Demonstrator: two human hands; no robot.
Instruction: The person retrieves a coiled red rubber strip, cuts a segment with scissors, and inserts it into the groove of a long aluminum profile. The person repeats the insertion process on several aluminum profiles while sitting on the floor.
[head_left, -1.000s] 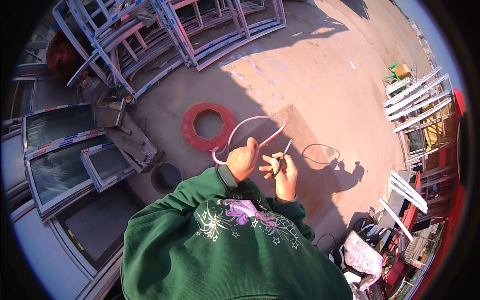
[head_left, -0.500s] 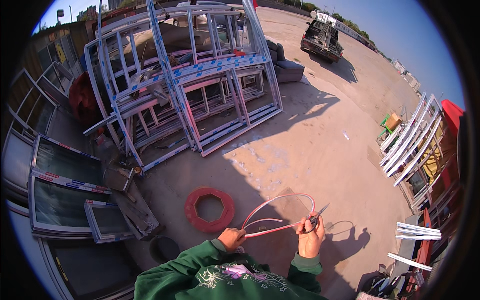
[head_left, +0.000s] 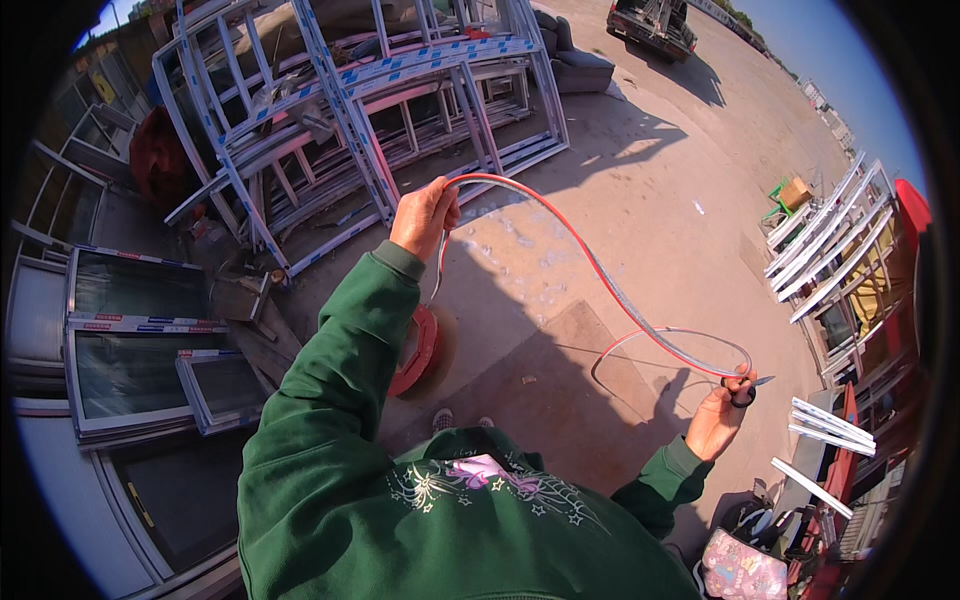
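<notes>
Filling the nearest part of the view is a green sweatshirt [head_left: 470,535], this side of the red ring [head_left: 428,345] on the ground. Here's the right hand [head_left: 714,420], well to the right of the ring, fingers clamped on a red-and-grey strip [head_left: 601,268] and on scissors [head_left: 764,380] too, the blade end pointing away from the ring. And the left hand [head_left: 425,215], arm at full reach, shows beyond the ring, fingers together and pinched on that same strip! Between the two hands it bows in a loose S, to the right of the ring; past the right hand it loops back ringward. Below the left hand a short length hangs toward the ring; whether they touch, you can't tell. A pink patterned bag [head_left: 742,568] sits to the ring's near right, shoes [head_left: 443,420] just on its near side. Left of the ring, glazed panels [head_left: 135,370]; far to its right, white bars [head_left: 832,423]. Beyond the ring, stacked window frames [head_left: 440,58], and farthest, a dark pickup [head_left: 650,28].
</notes>
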